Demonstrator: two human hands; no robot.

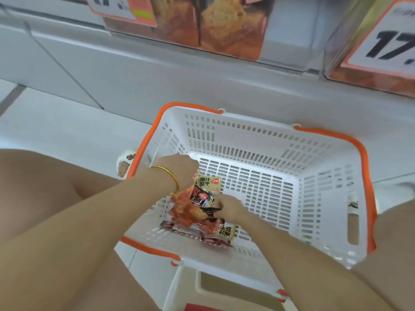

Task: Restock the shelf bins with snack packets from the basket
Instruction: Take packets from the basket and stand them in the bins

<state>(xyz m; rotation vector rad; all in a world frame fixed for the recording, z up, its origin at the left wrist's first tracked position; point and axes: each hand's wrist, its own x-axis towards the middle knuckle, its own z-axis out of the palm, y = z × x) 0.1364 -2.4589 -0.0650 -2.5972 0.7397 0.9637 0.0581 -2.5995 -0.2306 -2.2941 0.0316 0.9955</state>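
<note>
Left hand (179, 169) grips a bunch of snack packets (197, 198) upright, freeing the right hand (226, 208) to pinch another from the basket (253, 135)

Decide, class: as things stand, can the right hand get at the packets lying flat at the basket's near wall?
Probably yes. The right hand is already inside the basket, just above those flat packets, with nothing over them.
</note>
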